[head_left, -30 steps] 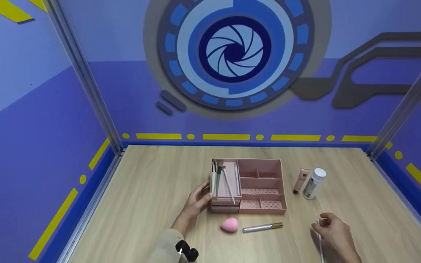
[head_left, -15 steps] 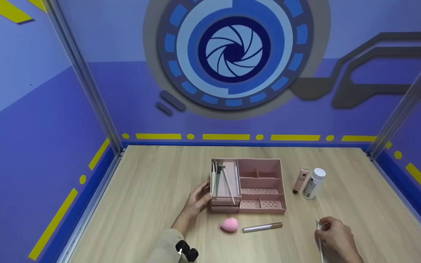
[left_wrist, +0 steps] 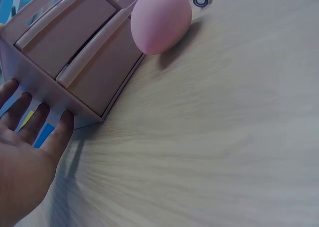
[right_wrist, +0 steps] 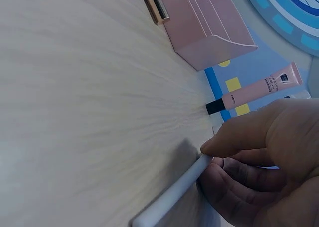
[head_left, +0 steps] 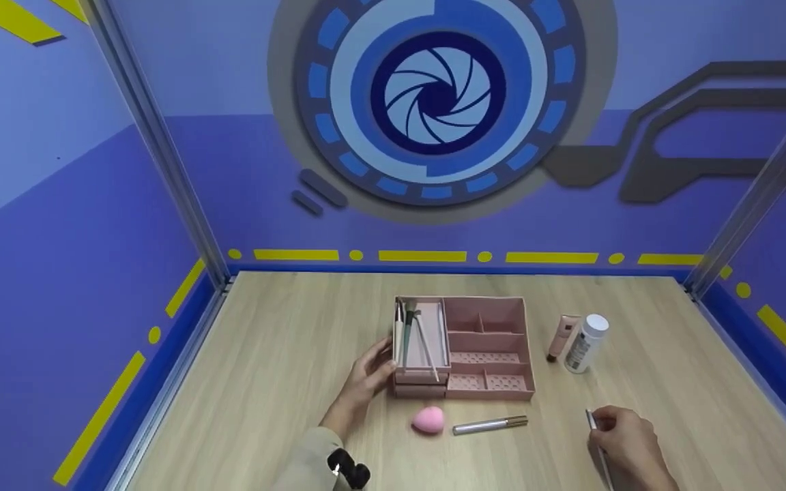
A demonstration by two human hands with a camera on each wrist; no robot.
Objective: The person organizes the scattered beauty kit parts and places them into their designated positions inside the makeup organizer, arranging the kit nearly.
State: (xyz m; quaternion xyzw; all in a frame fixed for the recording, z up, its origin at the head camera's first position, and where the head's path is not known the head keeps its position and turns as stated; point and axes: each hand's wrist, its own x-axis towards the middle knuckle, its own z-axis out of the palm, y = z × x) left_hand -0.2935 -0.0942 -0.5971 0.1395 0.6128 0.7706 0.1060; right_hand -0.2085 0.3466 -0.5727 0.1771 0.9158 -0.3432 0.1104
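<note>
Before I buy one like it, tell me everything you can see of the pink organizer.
The pink organizer stands on the wood-grain table, open-topped, and looks like smooth plastic, though I can't be sure. Its left part has two drawer fronts, one above the other, each with a raised lip, below a shallow tray where slim brushes lie. Its right part is split into compartments, some dotted inside. The left hand lies at its outer left side, apparently touching it.
</note>
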